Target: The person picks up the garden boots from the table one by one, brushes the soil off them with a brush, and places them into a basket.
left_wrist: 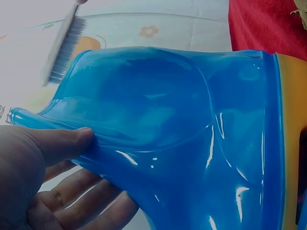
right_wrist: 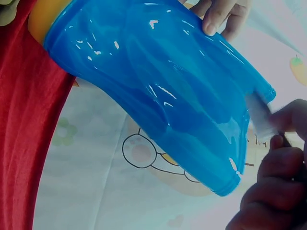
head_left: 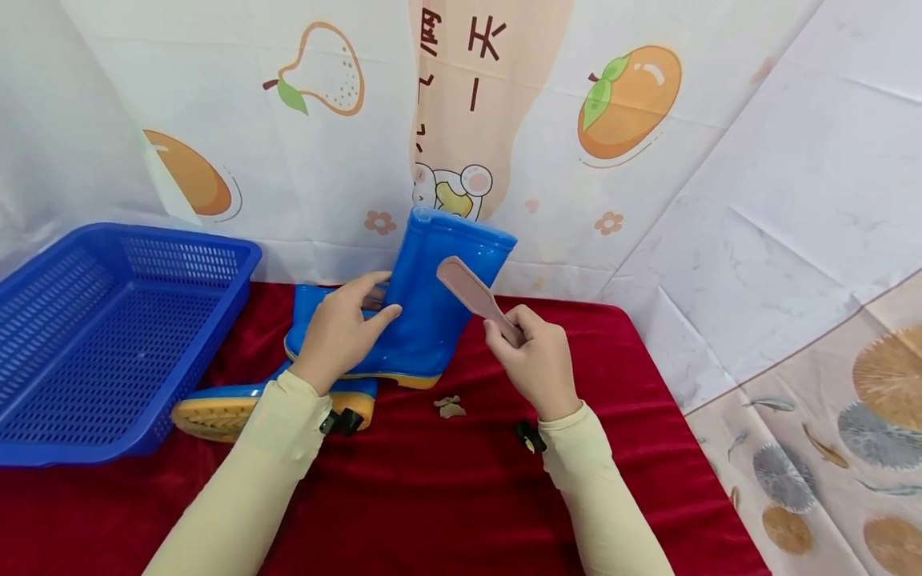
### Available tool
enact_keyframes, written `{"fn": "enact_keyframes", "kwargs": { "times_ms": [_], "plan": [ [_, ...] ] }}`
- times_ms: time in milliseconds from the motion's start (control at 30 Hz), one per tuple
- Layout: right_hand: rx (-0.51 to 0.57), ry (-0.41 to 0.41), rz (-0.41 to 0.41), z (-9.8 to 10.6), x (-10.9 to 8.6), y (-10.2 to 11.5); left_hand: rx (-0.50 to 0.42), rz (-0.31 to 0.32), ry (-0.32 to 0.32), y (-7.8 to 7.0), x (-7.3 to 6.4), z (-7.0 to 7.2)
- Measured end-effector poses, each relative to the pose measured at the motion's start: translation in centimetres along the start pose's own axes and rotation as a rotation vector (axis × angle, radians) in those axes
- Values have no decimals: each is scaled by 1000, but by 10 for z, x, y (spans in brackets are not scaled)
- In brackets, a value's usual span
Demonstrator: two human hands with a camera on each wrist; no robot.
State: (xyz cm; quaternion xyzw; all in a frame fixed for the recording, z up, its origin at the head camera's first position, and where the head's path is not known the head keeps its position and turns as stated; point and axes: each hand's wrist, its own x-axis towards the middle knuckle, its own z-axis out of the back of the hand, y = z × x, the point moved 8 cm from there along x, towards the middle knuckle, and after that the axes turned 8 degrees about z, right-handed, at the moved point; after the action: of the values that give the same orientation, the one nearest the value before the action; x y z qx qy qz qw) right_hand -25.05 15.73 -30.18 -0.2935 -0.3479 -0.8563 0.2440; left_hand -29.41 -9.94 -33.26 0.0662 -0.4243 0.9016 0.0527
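A blue rain boot (head_left: 425,328) with a yellow sole stands on the red cloth, its shaft tilted to the right. My left hand (head_left: 338,328) holds the shaft from the left, the thumb (left_wrist: 67,141) on the near face and the fingers behind it. In my right hand (head_left: 536,360) is a brush (head_left: 470,290) with a pinkish back, gripped by its handle. Its bristles show in the left wrist view, near the boot's opening; it is blurred in the right wrist view. A second boot (head_left: 216,418) lies on its side, partly hidden by my left arm.
On the left is a blue plastic basket (head_left: 154,424) with perforated walls. Small dry, leaf-like scraps (head_left: 450,410) lie on the red cloth (head_left: 432,496) in front of the upright boot. Behind the table hangs a white printed curtain (head_left: 648,208).
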Motion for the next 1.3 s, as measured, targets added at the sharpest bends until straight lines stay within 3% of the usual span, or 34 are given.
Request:
{"fn": "enact_keyframes", "kwargs": {
  "times_ms": [233, 533, 867, 1300],
  "plan": [
    [41, -63, 24, 4, 0, 2, -3, 9, 8, 1, 0, -1],
    [-149, -129, 129, 7, 0, 5, 0, 10, 11, 1, 0, -1],
    [-233, -123, 115, 4, -1, 4, 1, 6, -1, -1, 0, 0],
    [-231, -138, 127, 3, -1, 5, -18, -38, -58, -4, -1, 3]
  ]
}}
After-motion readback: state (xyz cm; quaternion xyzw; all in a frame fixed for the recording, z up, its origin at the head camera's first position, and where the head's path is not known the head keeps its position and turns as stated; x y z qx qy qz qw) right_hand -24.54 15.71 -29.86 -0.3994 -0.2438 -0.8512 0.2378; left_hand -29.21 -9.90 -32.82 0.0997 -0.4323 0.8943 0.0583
